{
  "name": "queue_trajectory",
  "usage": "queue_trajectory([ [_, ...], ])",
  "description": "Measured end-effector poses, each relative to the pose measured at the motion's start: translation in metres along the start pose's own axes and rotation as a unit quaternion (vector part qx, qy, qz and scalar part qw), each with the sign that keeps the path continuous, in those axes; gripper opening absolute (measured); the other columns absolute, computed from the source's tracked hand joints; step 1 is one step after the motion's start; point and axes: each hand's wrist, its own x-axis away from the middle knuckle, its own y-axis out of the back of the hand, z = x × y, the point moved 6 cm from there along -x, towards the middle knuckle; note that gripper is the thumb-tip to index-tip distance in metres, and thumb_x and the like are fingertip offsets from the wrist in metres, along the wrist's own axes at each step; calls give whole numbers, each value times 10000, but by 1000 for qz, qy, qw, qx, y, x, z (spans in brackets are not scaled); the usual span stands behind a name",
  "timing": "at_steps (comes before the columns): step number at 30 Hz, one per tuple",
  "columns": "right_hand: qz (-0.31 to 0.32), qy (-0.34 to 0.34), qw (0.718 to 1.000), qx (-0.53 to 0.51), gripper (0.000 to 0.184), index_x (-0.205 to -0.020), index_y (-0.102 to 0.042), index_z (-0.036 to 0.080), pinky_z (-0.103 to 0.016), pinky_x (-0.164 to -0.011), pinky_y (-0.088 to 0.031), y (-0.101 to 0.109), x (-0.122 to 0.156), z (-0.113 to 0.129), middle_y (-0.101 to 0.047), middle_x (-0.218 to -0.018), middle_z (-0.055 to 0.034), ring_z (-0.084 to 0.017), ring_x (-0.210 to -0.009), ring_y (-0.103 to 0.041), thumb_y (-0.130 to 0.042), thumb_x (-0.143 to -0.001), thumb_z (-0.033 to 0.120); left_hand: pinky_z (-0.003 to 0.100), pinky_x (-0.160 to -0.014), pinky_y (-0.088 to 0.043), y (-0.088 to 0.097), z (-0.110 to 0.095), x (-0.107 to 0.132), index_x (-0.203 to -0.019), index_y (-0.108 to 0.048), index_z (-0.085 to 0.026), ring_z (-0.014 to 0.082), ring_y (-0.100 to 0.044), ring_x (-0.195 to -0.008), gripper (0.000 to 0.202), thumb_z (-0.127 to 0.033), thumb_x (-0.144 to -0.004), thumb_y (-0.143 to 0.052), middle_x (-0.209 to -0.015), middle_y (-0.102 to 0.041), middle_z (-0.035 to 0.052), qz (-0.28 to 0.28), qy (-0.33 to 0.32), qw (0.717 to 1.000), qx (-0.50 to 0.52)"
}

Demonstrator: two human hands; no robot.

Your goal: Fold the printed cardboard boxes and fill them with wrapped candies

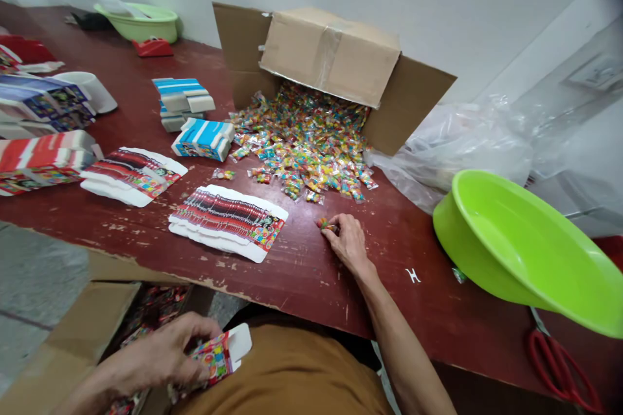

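Note:
My left hand is closed around a small printed candy box, low in front of my body, with its white end flap standing out to the right. Over the table, my right hand pinches a small candy packet between thumb and fingers. Just beyond it, a heap of clear candy packets spills from a cardboard carton tipped on its side. To the left of my right hand lies a fanned stack of flat printed boxes, with a second stack farther left.
At the right are a green basin and red-handled scissors. Plastic bags lie behind the basin. Blue bundles and red bundles sit on the left. Below the table edge, an open carton holds filled boxes.

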Motion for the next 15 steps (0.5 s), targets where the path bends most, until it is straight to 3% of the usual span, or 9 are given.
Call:
queue_trajectory([
  [2,23,10,999,-42,102,-787,-615,207,-353,-807,-433,-6,5,12,-645,-852,-46,-215,-825,-556,-619,-834,298,246,-531,-477,-4,-3,4,-867,-754,-236,218,-633,-668,394,-338,-523,-917,-728,-734,22,-5,-1,1000,-18],
  [5,85,29,988,-122,171,-881,-632,194,-299,-718,-469,-14,20,45,-668,-817,-21,-170,-730,-588,-548,-891,344,245,-551,-479,-25,-27,1,-1064,-669,-211,198,-652,-660,473,-463,-694,-822,-818,-739,65,19,-17,1000,5],
  [9,218,97,936,-260,187,-1043,-625,202,-266,-699,-486,-20,47,104,-676,-895,-27,-147,-766,-609,-495,-945,294,242,-572,-481,-53,-70,-13,-1094,-582,-211,141,-599,-566,384,-384,-795,-750,-745,-672,9,32,-102,994,22],
  [12,208,181,937,-214,169,-1064,-603,218,-304,-806,-496,-17,56,132,-678,-951,-39,-164,-857,-622,-522,-918,195,230,-522,-454,-71,-84,-20,-1115,-566,-206,119,-545,-506,388,-335,-790,-734,-705,-647,-15,59,-136,989,6],
  [15,197,217,939,-179,184,-1067,-595,214,-316,-799,-509,-19,56,139,-693,-944,-48,-171,-836,-639,-553,-898,157,214,-506,-431,-82,-88,-22,-1092,-561,-207,104,-531,-489,350,-289,-790,-718,-699,-637,-30,62,-156,986,-6],
])
